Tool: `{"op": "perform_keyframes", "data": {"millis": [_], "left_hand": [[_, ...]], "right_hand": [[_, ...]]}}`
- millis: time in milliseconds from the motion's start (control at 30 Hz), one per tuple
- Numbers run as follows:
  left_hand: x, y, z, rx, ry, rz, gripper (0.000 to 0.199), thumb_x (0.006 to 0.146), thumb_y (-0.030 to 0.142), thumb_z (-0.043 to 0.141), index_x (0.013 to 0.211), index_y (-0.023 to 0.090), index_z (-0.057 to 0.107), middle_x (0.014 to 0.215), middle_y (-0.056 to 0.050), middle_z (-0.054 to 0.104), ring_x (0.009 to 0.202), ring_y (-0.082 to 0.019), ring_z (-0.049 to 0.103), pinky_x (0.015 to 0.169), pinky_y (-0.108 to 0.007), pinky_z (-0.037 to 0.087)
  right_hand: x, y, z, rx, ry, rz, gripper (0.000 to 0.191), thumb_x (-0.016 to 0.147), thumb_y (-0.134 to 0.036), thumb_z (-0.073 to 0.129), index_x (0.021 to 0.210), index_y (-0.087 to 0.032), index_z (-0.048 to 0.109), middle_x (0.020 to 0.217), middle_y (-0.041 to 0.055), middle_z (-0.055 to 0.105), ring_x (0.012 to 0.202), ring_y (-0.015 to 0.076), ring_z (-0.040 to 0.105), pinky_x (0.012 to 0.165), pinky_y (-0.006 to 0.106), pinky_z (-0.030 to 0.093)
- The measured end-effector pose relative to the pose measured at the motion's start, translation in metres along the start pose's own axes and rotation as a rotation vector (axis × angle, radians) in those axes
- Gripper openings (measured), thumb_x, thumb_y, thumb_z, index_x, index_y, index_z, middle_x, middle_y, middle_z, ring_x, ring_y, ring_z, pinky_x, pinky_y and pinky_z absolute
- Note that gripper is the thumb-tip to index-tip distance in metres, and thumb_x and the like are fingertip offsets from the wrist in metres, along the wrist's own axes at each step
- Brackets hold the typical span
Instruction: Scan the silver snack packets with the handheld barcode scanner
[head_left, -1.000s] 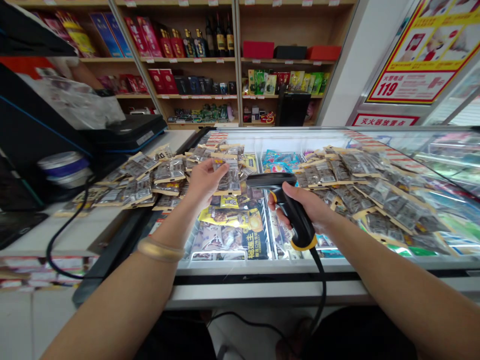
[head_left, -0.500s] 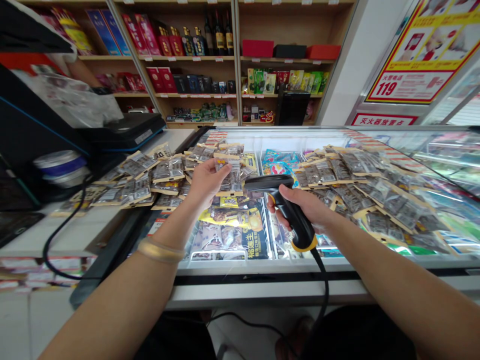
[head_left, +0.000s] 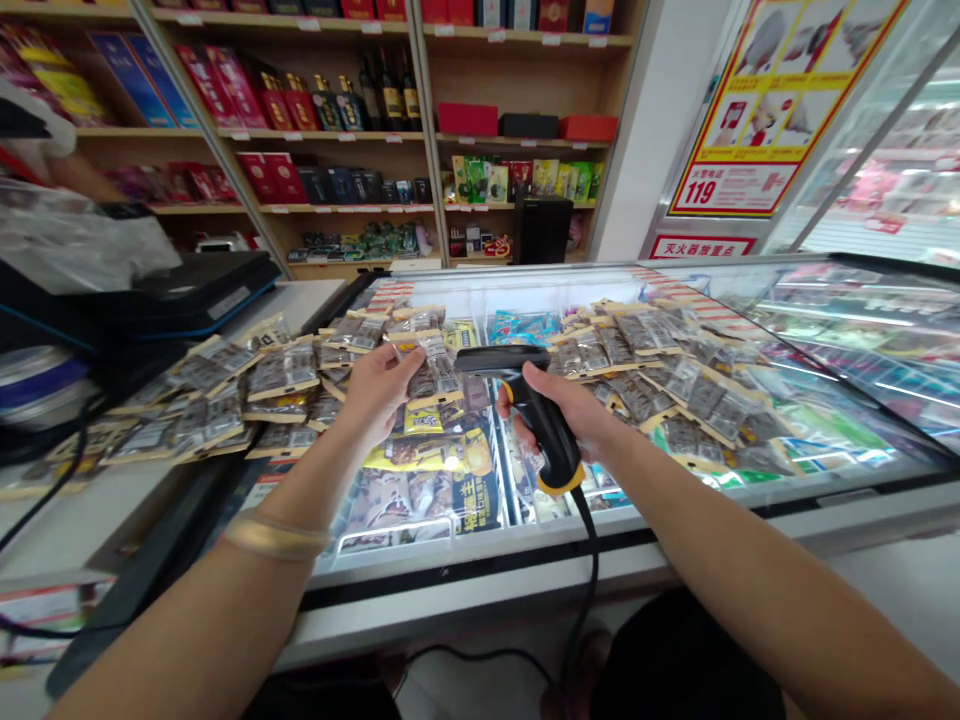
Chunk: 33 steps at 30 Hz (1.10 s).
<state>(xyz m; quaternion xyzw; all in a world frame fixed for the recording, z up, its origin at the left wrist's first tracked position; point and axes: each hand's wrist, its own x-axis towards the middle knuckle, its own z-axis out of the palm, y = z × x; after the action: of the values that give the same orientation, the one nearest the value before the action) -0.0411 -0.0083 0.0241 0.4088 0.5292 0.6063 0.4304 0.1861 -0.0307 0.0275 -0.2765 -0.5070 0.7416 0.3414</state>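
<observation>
My left hand (head_left: 377, 388), with a gold bangle on its wrist, pinches a small clear snack packet (head_left: 438, 374) with pale tan edges between thumb and fingers. My right hand (head_left: 574, 402) is wrapped round the grip of a black and yellow barcode scanner (head_left: 553, 432). The scanner's head points left, close beside the packet. Both hands are above the glass top of a chest freezer (head_left: 420, 560). Similar packets lie in one heap (head_left: 281, 370) to the left and another heap (head_left: 697, 385) to the right.
Bagged frozen goods (head_left: 420, 490) show through the freezer glass. The scanner's cable (head_left: 587, 570) hangs down over the front edge. At left are a black counter device (head_left: 187, 290) and another person's arm (head_left: 79, 180) by a plastic bag. Shelves (head_left: 337, 140) of boxes and bottles stand behind.
The view has turned to the right, so the shelves and heaps sit further left in it. The packet has tilted slightly. Both hands keep their holds.
</observation>
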Motion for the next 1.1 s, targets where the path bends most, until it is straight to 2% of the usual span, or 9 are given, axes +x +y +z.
{"op": "perform_keyframes", "data": {"millis": [133, 267, 367, 500, 600, 700, 767, 900, 1100], "left_hand": [[-0.003, 0.017, 0.040, 0.055, -0.111, -0.001, 0.046, 0.050, 0.032, 0.087, 0.089, 0.016, 0.068, 0.070, 0.001, 0.067, 0.055, -0.009, 0.057, 0.048, -0.019, 0.039], [-0.006, 0.025, 0.101, 0.089, -0.235, 0.029, 0.052, 0.053, 0.029, 0.087, 0.098, 0.018, 0.064, 0.073, 0.001, 0.065, 0.058, -0.010, 0.059, 0.052, -0.020, 0.043], [-0.012, 0.022, 0.152, 0.165, -0.312, 0.090, 0.060, 0.062, 0.025, 0.083, 0.116, 0.020, 0.058, 0.076, 0.002, 0.063, 0.054, -0.008, 0.053, 0.051, -0.021, 0.041], [-0.025, 0.013, 0.214, 0.366, -0.415, 0.284, 0.072, 0.071, 0.024, 0.077, 0.136, 0.020, 0.048, 0.087, -0.002, 0.064, 0.063, -0.012, 0.058, 0.064, -0.027, 0.049], [-0.038, 0.004, 0.246, 0.566, -0.456, 0.534, 0.066, 0.079, 0.022, 0.069, 0.141, 0.019, 0.046, 0.104, -0.009, 0.065, 0.089, -0.019, 0.064, 0.085, -0.034, 0.051], [-0.051, -0.007, 0.260, 0.874, -0.460, 0.836, 0.051, 0.084, 0.025, 0.063, 0.134, 0.020, 0.056, 0.134, -0.017, 0.055, 0.124, -0.029, 0.053, 0.105, -0.045, 0.042], [-0.058, -0.015, 0.261, 1.071, -0.478, 0.964, 0.042, 0.087, 0.032, 0.061, 0.128, 0.023, 0.063, 0.145, -0.016, 0.049, 0.138, -0.034, 0.041, 0.114, -0.053, 0.030], [-0.063, -0.025, 0.258, 1.262, -0.516, 0.969, 0.044, 0.095, 0.043, 0.046, 0.135, 0.029, 0.059, 0.149, -0.010, 0.050, 0.143, -0.033, 0.036, 0.118, -0.057, 0.022], [-0.064, -0.018, 0.253, 1.222, -0.556, 0.925, 0.050, 0.096, 0.046, 0.044, 0.142, 0.030, 0.051, 0.153, -0.011, 0.044, 0.145, -0.033, 0.033, 0.117, -0.057, 0.023]], "right_hand": [[-0.022, -0.016, -0.018, 0.047, 0.063, -0.121, 0.053, 0.074, -0.069, 0.066, 0.078, -0.017, 0.063, 0.066, 0.0001, 0.060, 0.042, 0.0070, 0.048, 0.040, 0.021, 0.043], [-0.060, -0.033, -0.054, 0.075, 0.203, -0.248, 0.050, 0.074, -0.066, 0.068, 0.079, -0.017, 0.063, 0.072, 0.0012, 0.060, 0.045, 0.0067, 0.047, 0.040, 0.020, 0.042], [-0.094, -0.043, -0.086, 0.118, 0.366, -0.305, 0.048, 0.074, -0.064, 0.070, 0.083, -0.017, 0.063, 0.076, 0.0015, 0.060, 0.046, 0.0065, 0.046, 0.040, 0.021, 0.041], [-0.135, -0.049, -0.124, 0.159, 0.552, -0.364, 0.051, 0.070, -0.065, 0.072, 0.084, -0.017, 0.062, 0.076, 0.0010, 0.058, 0.047, 0.0073, 0.045, 0.039, 0.021, 0.042], [-0.153, -0.045, -0.141, 0.197, 0.638, -0.379, 0.049, 0.073, -0.065, 0.069, 0.084, -0.018, 0.061, 0.075, 0.0014, 0.058, 0.049, 0.0088, 0.046, 0.040, 0.022, 0.043], [-0.158, -0.037, -0.150, 0.238, 0.693, -0.365, 0.048, 0.073, -0.065, 0.069, 0.083, -0.019, 0.060, 0.074, 0.0018, 0.058, 0.049, 0.0094, 0.047, 0.041, 0.023, 0.045], [-0.155, -0.032, -0.153, 0.256, 0.713, -0.340, 0.048, 0.073, -0.065, 0.068, 0.081, -0.019, 0.059, 0.073, 0.0020, 0.059, 0.048, 0.0097, 0.047, 0.041, 0.024, 0.045], [-0.149, -0.027, -0.156, 0.293, 0.736, -0.303, 0.049, 0.072, -0.065, 0.071, 0.081, -0.018, 0.060, 0.074, 0.0015, 0.061, 0.047, 0.0082, 0.048, 0.042, 0.022, 0.046], [-0.150, -0.033, -0.153, 0.208, 0.727, -0.307, 0.049, 0.074, -0.068, 0.067, 0.082, -0.020, 0.062, 0.077, 0.0030, 0.062, 0.048, 0.0096, 0.049, 0.042, 0.024, 0.045]]}}
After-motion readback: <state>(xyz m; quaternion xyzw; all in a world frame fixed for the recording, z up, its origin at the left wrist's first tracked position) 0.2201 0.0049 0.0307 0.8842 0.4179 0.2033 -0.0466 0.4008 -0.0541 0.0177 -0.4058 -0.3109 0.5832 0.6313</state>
